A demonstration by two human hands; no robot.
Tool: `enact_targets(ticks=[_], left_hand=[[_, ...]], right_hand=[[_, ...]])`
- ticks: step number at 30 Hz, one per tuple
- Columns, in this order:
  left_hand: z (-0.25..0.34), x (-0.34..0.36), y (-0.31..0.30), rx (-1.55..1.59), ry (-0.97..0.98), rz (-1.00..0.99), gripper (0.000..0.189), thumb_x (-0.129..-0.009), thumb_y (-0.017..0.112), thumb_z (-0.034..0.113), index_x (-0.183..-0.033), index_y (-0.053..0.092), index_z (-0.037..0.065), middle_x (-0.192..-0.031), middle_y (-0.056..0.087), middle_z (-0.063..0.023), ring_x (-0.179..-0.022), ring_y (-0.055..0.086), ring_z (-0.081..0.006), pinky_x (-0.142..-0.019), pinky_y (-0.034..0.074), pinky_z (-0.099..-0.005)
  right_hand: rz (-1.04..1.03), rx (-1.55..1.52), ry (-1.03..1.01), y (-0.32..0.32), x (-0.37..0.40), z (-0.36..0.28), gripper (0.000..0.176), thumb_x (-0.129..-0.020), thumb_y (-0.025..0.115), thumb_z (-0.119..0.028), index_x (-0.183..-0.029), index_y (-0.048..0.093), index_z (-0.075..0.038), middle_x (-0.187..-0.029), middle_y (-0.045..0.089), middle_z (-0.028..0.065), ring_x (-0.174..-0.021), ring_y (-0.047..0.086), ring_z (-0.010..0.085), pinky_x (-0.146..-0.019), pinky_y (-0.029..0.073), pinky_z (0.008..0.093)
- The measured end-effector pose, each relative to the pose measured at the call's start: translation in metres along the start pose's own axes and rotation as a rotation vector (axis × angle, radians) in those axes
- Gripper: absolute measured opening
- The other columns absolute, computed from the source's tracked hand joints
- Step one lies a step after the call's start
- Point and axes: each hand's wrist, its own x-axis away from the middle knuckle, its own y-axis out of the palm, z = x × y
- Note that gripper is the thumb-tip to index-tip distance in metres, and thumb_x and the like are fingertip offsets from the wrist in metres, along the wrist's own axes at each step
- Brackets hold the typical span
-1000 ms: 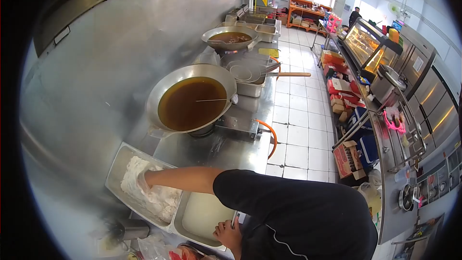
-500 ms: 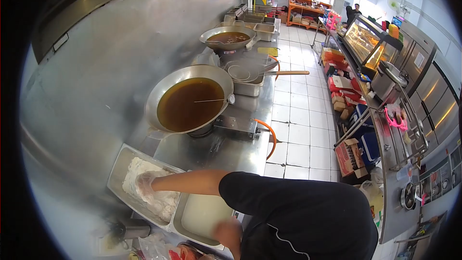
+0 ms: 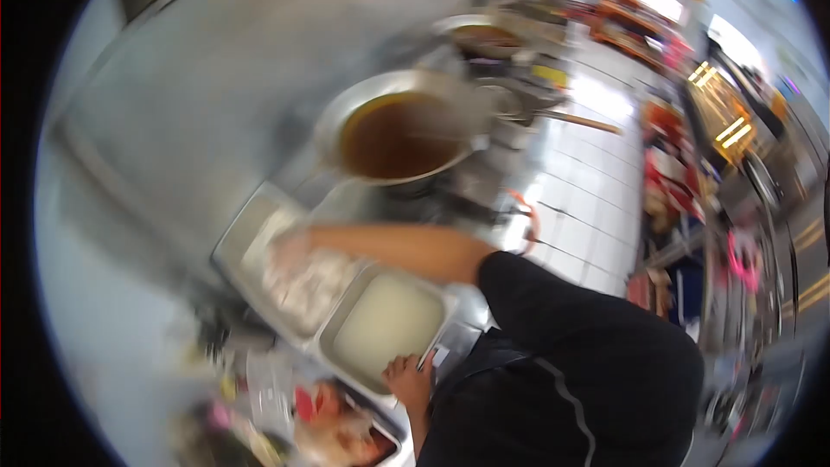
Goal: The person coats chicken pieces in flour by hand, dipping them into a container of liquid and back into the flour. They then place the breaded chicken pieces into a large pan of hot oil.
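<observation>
My right hand (image 3: 292,251) reaches into a metal pan (image 3: 238,229) of white flour (image 3: 316,285). It is smeared by motion, and its fingers cannot be made out. My left hand (image 3: 408,378) rests at the near edge of a second metal pan (image 3: 451,307), its fingers curled over the rim. That pan holds a pale, cloudy liquid (image 3: 387,320) and stands right beside the flour pan. A small white-and-dark item (image 3: 438,356) shows by my left fingers, too small to name.
Beyond the pans stands a large wok (image 3: 333,112) of brown oil (image 3: 399,137). A long wooden handle (image 3: 584,123) juts over the counter edge. Below the pans lies a tray with red and pale contents (image 3: 346,428), blurred. A tiled floor (image 3: 588,182) runs along the right.
The whole view has shifted and blurred, with the pans and wok now farther right and higher. My left hand, blurred before, now shows curled on the liquid pan's rim. My right hand stays in the flour.
</observation>
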Motion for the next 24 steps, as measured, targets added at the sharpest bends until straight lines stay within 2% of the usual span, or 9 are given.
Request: enact_targets(ticks=[3, 5, 6, 7, 9, 13, 17, 21, 24], left_hand=[[0.002, -0.001, -0.004, 0.099, -0.068, 0.016, 0.035, -0.081, 0.076, 0.048, -0.079, 0.072, 0.013, -0.083, 0.063, -0.0043, -0.084, 0.062, -0.026, -0.079, 0.044, -0.0431], [-0.005, 0.003, -0.001, 0.071, -0.047, 0.068, 0.036, -0.081, 0.076, 0.049, -0.078, 0.071, 0.014, -0.08, 0.062, -0.0033, -0.083, 0.062, -0.0244, -0.078, 0.043, -0.042], [-0.01, 0.009, -0.006, 0.049, -0.079, 0.065, 0.035, -0.081, 0.076, 0.049, -0.077, 0.071, 0.014, -0.08, 0.062, -0.0029, -0.083, 0.062, -0.024, -0.078, 0.043, -0.0416], [-0.01, 0.007, -0.005, 0.04, -0.083, 0.058, 0.035, -0.081, 0.076, 0.049, -0.077, 0.071, 0.014, -0.079, 0.061, -0.0025, -0.082, 0.062, -0.0237, -0.078, 0.043, -0.0413], [-0.002, -0.001, -0.002, 0.042, -0.065, 0.061, 0.035, -0.08, 0.076, 0.05, -0.077, 0.071, 0.015, -0.079, 0.061, -0.0018, -0.081, 0.062, -0.0229, -0.077, 0.042, -0.0405], [0.0, -0.002, -0.007, 0.05, -0.081, 0.064, 0.035, -0.079, 0.077, 0.05, -0.076, 0.072, 0.015, -0.077, 0.06, -0.0006, -0.079, 0.061, -0.0214, -0.077, 0.041, -0.0392], [0.003, -0.002, -0.006, 0.024, -0.08, 0.078, 0.036, -0.078, 0.078, 0.051, -0.074, 0.072, 0.016, -0.076, 0.059, 0.0003, -0.078, 0.06, -0.0204, -0.077, 0.041, -0.0387], [0.004, -0.002, -0.005, -0.033, -0.058, 0.072, 0.036, -0.078, 0.078, 0.051, -0.074, 0.071, 0.016, -0.075, 0.059, 0.0005, -0.078, 0.06, -0.0202, -0.077, 0.041, -0.0385], [0.003, -0.001, -0.002, -0.044, -0.043, 0.1, 0.036, -0.079, 0.077, 0.051, -0.073, 0.071, 0.016, -0.075, 0.059, 0.0005, -0.077, 0.06, -0.0202, -0.077, 0.041, -0.0381]], right_hand=[[-0.027, -0.5, 0.185, -0.1, 0.102, -0.121, 0.057, -0.097, 0.061, -0.044, -0.137, 0.058, -0.003, -0.133, 0.062, 0.0141, -0.124, 0.057, 0.0259, -0.102, 0.047, 0.0425], [0.051, -0.546, 0.329, -0.142, 0.108, -0.168, 0.046, -0.093, 0.069, -0.031, -0.127, 0.062, 0.0, -0.117, 0.069, 0.0125, -0.113, 0.063, 0.0206, -0.091, 0.053, 0.0352], [0.128, -0.385, 0.217, -0.155, 0.118, -0.169, 0.043, -0.096, 0.066, -0.029, -0.128, 0.061, -0.002, -0.111, 0.068, 0.0096, -0.101, 0.064, 0.0192, -0.082, 0.053, 0.0313], [0.219, -0.213, 0.122, -0.17, 0.128, -0.169, 0.039, -0.098, 0.062, -0.028, -0.129, 0.06, -0.003, -0.106, 0.067, 0.0067, -0.089, 0.065, 0.0178, -0.074, 0.053, 0.0273], [0.223, -0.284, 0.346, -0.215, 0.144, -0.162, 0.03, -0.099, 0.061, -0.022, -0.122, 0.062, -0.003, -0.095, 0.068, 0.0029, -0.073, 0.064, 0.0126, -0.06, 0.051, 0.0236], [0.235, -0.443, 0.378, -0.263, 0.199, -0.144, 0.028, -0.101, 0.059, -0.03, -0.114, 0.065, -0.007, -0.09, 0.067, 0.0022, -0.074, 0.064, 0.0134, -0.06, 0.053, 0.0283], [0.293, -0.245, 0.487, -0.286, 0.249, -0.109, 0.028, -0.099, 0.061, -0.032, -0.107, 0.067, -0.006, -0.085, 0.067, 0.0034, -0.07, 0.063, 0.0135, -0.059, 0.052, 0.0287], [0.2, 0.001, 0.64, -0.275, 0.283, -0.055, 0.03, -0.096, 0.063, -0.034, -0.101, 0.07, -0.006, -0.08, 0.067, 0.0046, -0.067, 0.063, 0.0136, -0.057, 0.05, 0.0291], [0.161, 0.183, 0.606, -0.259, 0.296, -0.008, 0.034, -0.094, 0.064, -0.038, -0.095, 0.071, -0.006, -0.077, 0.067, 0.0067, -0.066, 0.063, 0.0171, -0.059, 0.051, 0.0326]])
